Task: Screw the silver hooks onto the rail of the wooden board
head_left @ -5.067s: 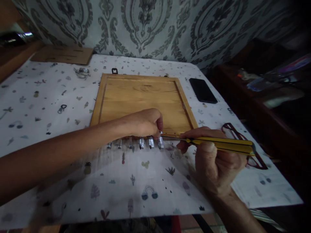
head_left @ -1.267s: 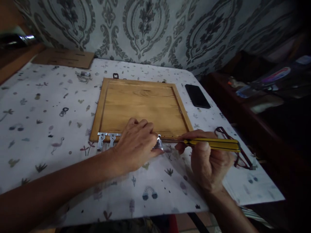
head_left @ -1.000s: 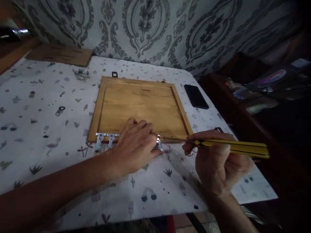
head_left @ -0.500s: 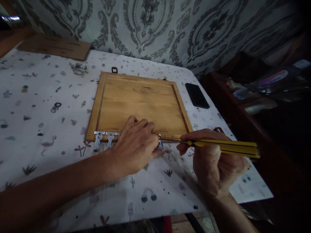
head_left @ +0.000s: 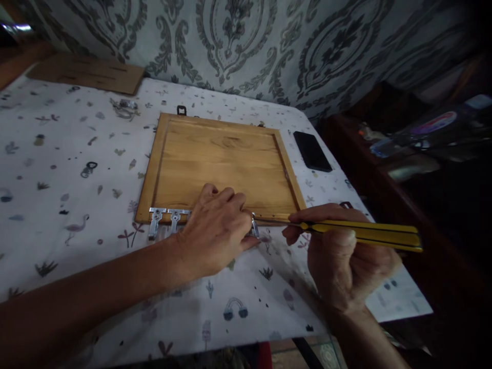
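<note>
At the tan framed wooden panel (head_left: 226,159), now clasps silver T-shaped metal brackets (head_left: 175,220) lower with left hand (head_left: 217,230), apparently steadying them; still pinches yellow-and-black screwdriver (head_left: 380,235) with right hand (head_left: 342,261).

Left hand (head_left: 215,228) shifted down over metal brackets (head_left: 175,219), leftmost two clearer, eyeglasses (head_left: 346,203) mostly hidden

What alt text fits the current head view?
Right hand points a yellow tool toward the left hand, which covers part of a row of metal clips at the near edge of a wooden board. A phone lies right of the board on patterned cloth; cardboard lies far left.
</note>
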Demonstrator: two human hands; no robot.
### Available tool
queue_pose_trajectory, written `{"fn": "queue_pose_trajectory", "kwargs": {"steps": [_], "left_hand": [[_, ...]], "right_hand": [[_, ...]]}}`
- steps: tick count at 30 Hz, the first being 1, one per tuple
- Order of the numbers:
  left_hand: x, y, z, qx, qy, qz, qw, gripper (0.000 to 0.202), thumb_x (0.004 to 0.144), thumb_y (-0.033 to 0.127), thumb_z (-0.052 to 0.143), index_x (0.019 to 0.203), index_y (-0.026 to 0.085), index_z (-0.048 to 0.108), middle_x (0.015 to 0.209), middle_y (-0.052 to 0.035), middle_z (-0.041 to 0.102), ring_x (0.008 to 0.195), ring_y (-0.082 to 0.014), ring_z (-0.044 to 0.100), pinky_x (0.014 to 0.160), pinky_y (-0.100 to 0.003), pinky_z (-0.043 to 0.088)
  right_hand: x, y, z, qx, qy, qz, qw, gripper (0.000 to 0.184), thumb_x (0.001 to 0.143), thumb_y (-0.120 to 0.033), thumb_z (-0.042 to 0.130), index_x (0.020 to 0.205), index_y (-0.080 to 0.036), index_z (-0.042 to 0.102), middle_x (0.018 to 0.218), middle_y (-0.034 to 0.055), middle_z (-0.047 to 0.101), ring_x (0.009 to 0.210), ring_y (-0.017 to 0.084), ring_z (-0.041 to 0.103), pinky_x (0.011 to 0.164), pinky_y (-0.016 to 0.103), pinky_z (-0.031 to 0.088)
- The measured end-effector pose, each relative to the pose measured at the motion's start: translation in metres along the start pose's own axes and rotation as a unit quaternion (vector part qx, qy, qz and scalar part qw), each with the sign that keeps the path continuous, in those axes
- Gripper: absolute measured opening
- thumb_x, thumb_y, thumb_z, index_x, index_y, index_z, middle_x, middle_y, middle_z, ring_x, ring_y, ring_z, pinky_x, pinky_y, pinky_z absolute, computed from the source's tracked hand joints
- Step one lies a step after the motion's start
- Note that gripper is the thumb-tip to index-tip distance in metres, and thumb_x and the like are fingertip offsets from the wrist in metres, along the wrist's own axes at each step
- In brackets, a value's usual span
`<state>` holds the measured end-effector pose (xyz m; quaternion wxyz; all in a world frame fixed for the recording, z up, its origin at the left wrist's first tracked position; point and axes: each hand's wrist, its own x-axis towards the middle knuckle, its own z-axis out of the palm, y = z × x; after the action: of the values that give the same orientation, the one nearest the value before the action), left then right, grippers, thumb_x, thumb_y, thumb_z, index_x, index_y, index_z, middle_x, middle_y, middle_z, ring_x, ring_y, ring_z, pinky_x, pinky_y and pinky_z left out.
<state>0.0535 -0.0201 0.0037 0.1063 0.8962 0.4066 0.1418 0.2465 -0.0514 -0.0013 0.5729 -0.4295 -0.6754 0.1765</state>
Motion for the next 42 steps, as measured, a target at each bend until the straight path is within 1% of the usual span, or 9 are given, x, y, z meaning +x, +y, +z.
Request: {"fn": "queue_pose_trajectory", "kwargs": {"steps": [6,16,22,26,31,34,36,39,42], "left_hand": [[-0.001,-0.001,0.001,0.0,0.018,0.008,1.0,0.032,0.088,0.047,0.075,0.08,0.017,0.072,0.088,-0.0044,0.066,0.093,-0.0233,0.06,0.085,-0.042,0.035],[-0.004,-0.002,0.007,0.0,0.038,0.011,0.999,0.031,0.089,0.047,0.074,0.081,0.017,0.072,0.089,-0.0029,0.064,0.094,-0.0227,0.06,0.087,-0.042,0.035],[-0.005,-0.003,0.01,0.012,0.054,0.015,0.998,0.032,0.089,0.048,0.073,0.081,0.017,0.072,0.088,-0.0034,0.065,0.095,-0.0234,0.06,0.085,-0.042,0.035],[-0.005,-0.003,0.012,0.016,0.067,0.022,0.997,0.032,0.089,0.049,0.073,0.083,0.018,0.072,0.088,-0.0038,0.065,0.094,-0.0232,0.06,0.084,-0.041,0.034],[-0.004,-0.004,0.013,0.016,0.064,0.02,0.998,0.032,0.089,0.05,0.073,0.086,0.018,0.073,0.089,-0.0039,0.065,0.096,-0.0237,0.06,0.085,-0.042,0.034],[-0.004,-0.004,0.012,0.018,0.053,0.016,0.998,0.031,0.088,0.049,0.074,0.085,0.018,0.073,0.089,-0.0037,0.065,0.096,-0.0236,0.06,0.085,-0.042,0.034],[-0.004,-0.004,0.011,0.016,0.049,0.015,0.999,0.031,0.088,0.049,0.074,0.085,0.018,0.073,0.089,-0.0039,0.065,0.095,-0.0235,0.06,0.085,-0.042,0.034],[-0.004,-0.003,0.011,0.014,0.052,0.015,0.998,0.033,0.089,0.05,0.073,0.084,0.017,0.073,0.089,-0.0045,0.065,0.095,-0.0236,0.06,0.085,-0.042,0.034],[-0.004,-0.002,0.01,0.017,0.05,0.01,0.999,0.032,0.088,0.049,0.074,0.085,0.018,0.074,0.088,-0.0046,0.065,0.095,-0.0236,0.06,0.084,-0.041,0.034]], "right_hand": [[0.001,0.002,-0.003,-0.001,-0.021,0.016,1.0,0.026,0.103,-0.037,0.055,0.093,-0.02,0.072,0.083,0.004,0.069,0.058,0.015,0.064,0.053,0.034,0.051],[0.009,-0.006,-0.003,-0.058,-0.061,0.001,0.996,0.028,0.105,-0.035,0.053,0.091,-0.019,0.072,0.074,0.0004,0.066,0.057,0.012,0.063,0.054,0.03,0.049],[0.019,-0.011,-0.005,-0.085,-0.112,0.002,0.99,0.026,0.104,-0.038,0.055,0.092,-0.021,0.071,0.074,-0.0005,0.068,0.059,0.012,0.065,0.056,0.03,0.049],[0.025,-0.017,-0.002,-0.08,-0.127,0.024,0.988,0.022,0.099,-0.039,0.063,0.089,-0.022,0.072,0.079,0.0013,0.072,0.058,0.013,0.065,0.053,0.03,0.05],[0.029,-0.021,0.003,-0.045,-0.11,0.094,0.989,0.023,0.094,-0.038,0.07,0.079,-0.022,0.071,0.074,0.0014,0.072,0.048,0.011,0.062,0.044,0.027,0.048],[0.03,-0.021,0.005,0.006,-0.1,0.132,0.986,0.018,0.093,-0.04,0.072,0.094,-0.022,0.072,0.077,0.0006,0.072,0.049,0.011,0.062,0.047,0.027,0.052],[0.031,-0.02,0.006,0.04,-0.108,0.146,0.983,0.026,0.093,-0.045,0.071,0.107,-0.023,0.07,0.078,0.0001,0.071,0.05,0.012,0.063,0.049,0.028,0.055],[0.03,-0.018,0.005,0.101,-0.121,0.154,0.975,0.04,0.097,-0.057,0.058,0.119,-0.024,0.066,0.083,0.0022,0.072,0.056,0.015,0.067,0.052,0.031,0.058],[0.028,-0.016,0.004,0.141,-0.121,0.16,0.969,0.041,0.099,-0.059,0.052,0.125,-0.028,0.062,0.086,0.0026,0.074,0.058,0.017,0.068,0.053,0.033,0.059]]}}
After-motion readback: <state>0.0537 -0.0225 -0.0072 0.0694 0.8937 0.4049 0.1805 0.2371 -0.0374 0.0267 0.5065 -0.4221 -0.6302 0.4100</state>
